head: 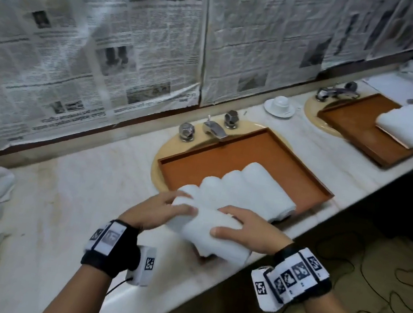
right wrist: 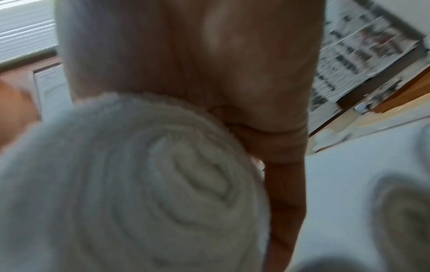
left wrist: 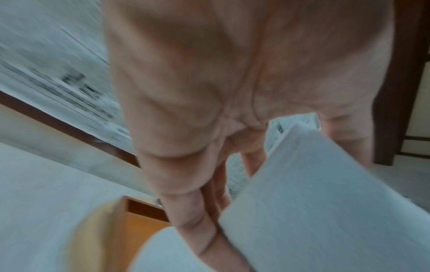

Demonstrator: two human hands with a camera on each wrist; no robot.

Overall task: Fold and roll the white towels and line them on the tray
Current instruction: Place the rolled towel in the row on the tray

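Hotel-style bathroom, marble vanity (head: 90, 191), twin basin taps (head: 214, 127)

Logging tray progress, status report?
Both hands, left hand and right hand, grip rolled towel. Tray holds rolls. Path unobstructed.

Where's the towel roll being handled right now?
In the head view the towel roll sits low at centre on the counter's front edge, held between the left hand and right hand, just short of the near tray.
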